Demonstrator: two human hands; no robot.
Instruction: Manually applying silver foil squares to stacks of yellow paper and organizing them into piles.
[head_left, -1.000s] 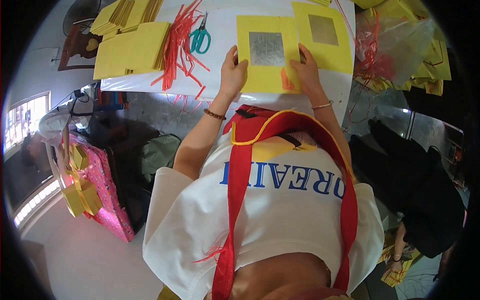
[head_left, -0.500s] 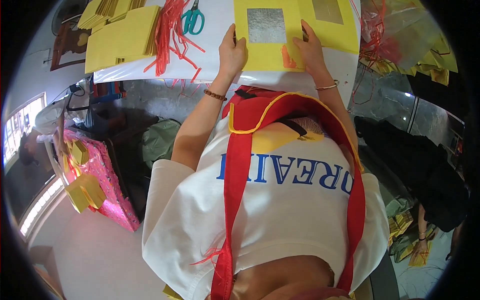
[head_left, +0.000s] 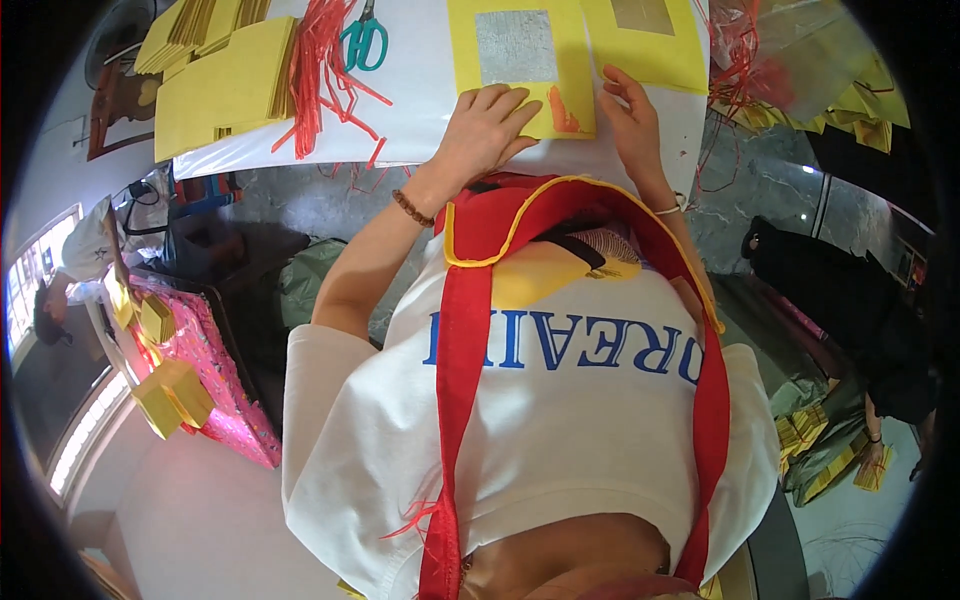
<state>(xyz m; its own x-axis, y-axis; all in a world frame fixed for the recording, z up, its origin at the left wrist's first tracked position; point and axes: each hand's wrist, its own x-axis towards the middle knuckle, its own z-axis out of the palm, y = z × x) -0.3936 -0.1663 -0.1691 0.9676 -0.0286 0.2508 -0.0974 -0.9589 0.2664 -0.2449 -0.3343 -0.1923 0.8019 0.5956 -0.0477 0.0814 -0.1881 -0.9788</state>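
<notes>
A yellow paper sheet (head_left: 505, 92) with a silver square and an orange mark lies on the white-covered table in front of me. My left hand (head_left: 485, 128) rests on its near left corner, fingers spread flat. Just off its right edge is my right hand (head_left: 633, 125), fingers apart and slightly bent, with nothing seen in them. Close beyond the right fingers lies a second yellow sheet (head_left: 670, 62) with a dull gold square, its far part cut off by the picture's edge.
To the left on the table are red plastic strips (head_left: 312, 85), green-handled scissors (head_left: 364, 45) and stacks of yellow paper (head_left: 225, 85). Clear plastic with yellow bundles (head_left: 830, 75) is at the right. A person in black (head_left: 840, 290) reaches toward yellow bundles (head_left: 803, 428) low at the right.
Both hands have let go of the sheet's sides. The left now lies flat on its near left corner; the right has opened and moved slightly off the right edge.
</notes>
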